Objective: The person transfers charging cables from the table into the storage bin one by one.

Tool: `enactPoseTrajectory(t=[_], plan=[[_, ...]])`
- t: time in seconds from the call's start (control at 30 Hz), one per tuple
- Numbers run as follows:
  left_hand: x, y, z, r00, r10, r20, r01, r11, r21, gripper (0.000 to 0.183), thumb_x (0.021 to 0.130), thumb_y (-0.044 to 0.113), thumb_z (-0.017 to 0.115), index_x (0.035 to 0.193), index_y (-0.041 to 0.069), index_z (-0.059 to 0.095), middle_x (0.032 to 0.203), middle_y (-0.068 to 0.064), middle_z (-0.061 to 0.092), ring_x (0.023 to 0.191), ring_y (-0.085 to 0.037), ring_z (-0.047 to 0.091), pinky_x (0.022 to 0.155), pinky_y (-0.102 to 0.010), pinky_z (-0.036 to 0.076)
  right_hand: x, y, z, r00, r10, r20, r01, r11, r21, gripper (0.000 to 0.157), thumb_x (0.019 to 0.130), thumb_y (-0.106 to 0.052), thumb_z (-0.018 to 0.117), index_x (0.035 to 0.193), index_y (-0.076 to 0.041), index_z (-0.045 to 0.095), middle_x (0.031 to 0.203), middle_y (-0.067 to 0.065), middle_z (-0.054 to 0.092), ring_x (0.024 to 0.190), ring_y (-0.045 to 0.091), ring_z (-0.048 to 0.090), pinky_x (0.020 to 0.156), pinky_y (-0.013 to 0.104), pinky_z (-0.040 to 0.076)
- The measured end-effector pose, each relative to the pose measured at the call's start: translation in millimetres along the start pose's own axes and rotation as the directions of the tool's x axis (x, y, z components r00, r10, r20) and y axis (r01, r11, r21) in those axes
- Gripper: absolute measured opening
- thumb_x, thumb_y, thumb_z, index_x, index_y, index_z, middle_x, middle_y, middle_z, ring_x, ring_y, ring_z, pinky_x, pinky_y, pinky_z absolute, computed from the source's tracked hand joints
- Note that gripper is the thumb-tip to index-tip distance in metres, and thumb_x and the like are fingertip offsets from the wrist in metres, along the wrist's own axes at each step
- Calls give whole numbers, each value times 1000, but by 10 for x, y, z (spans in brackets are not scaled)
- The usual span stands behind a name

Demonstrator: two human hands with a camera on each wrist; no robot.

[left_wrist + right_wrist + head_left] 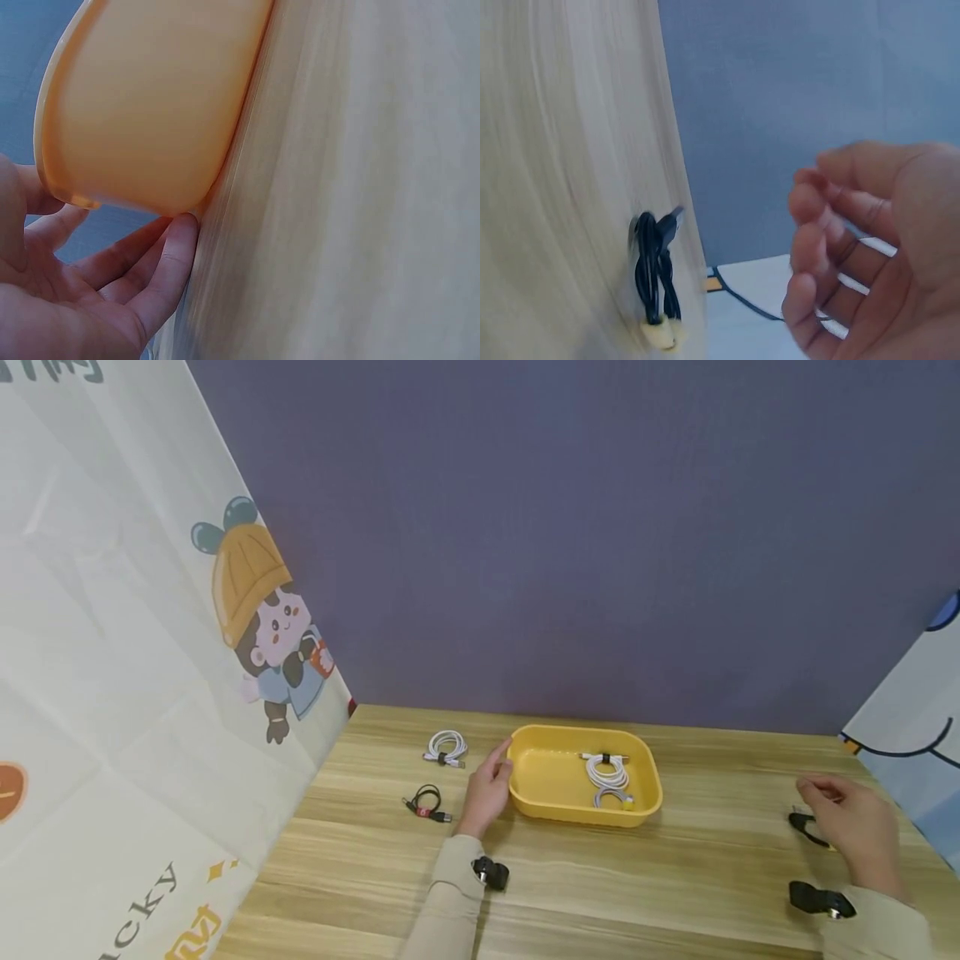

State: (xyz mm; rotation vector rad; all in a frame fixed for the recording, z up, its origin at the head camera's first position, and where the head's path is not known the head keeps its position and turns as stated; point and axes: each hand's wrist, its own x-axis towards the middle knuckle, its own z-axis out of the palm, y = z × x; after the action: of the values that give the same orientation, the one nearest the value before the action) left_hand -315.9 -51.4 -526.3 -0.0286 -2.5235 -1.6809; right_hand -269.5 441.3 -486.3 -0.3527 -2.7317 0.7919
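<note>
My left hand (486, 792) rests against the left end of a yellow plastic tray (525, 810). In the left wrist view its fingertips touch the tray's outer wall (150, 105), from the rim down to the base by the tabletop. My right hand (858, 827) hovers over the table's right side, its fingers loosely bent with nothing between them. Below it lies a coiled black cable (651, 270) with a pale yellow tie, partly covered by the hand in the head view. Inside the tray are a coiled white cable (606, 774) and a smaller greyish-white cable (611, 795).
Left of the tray, a coiled white USB cable (446, 748) lies behind a black USB cable (427, 803) with a red tie. The wooden table (600, 893) ends at a dark blue-grey panel (570, 543). Printed white sheets (112, 652) flank it.
</note>
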Motion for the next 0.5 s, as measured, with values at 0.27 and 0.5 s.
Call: enactPoseTrajectory(t=[0.27,0.5], plan=[[-5,-8,-9,1000,9,3,-9,1000,-5,43,109,29,49,151,34,50,118,-14,74,83,-14,62,72,-28,49,-44,197,20,982,187,40,-186,982,-31,47,104,-27,52,123,15,61,116,37,63,82,40,62,67,47,46],[-3,-10,-9,1000,4,4,-4,1000,-7,44,109,29,49,152,35,49,119,-14,74,83,-14,63,72,-28,50,-50,339,95,944,318,86,-316,948,-35,44,103,-22,51,124,16,57,123,39,58,99,51,58,76,54,48]])
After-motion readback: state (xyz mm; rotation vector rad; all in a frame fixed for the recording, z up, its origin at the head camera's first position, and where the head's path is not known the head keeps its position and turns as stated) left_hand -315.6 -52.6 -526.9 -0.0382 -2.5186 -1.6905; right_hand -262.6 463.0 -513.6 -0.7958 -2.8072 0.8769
